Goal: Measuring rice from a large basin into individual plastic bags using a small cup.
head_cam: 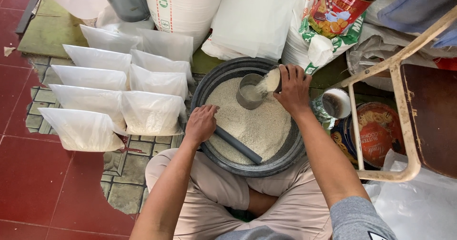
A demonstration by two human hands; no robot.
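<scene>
A wide dark basin (290, 152) full of white rice (257, 126) sits on the floor between my knees. My right hand (293, 88) tips a small cup (273, 80), and rice pours from it into a metal can (249, 92) standing in the rice. My left hand (201, 123) grips one end of a grey pipe (238, 145) that lies across the rice toward the basin's near rim.
Several filled clear plastic bags of rice (152, 114) lie in rows on the tiled floor at left. Large white sacks (183, 7) stand behind. A red biscuit tin (340, 7), another tin (381, 133), an open can (335, 104) and a wooden chair frame (404, 54) crowd the right.
</scene>
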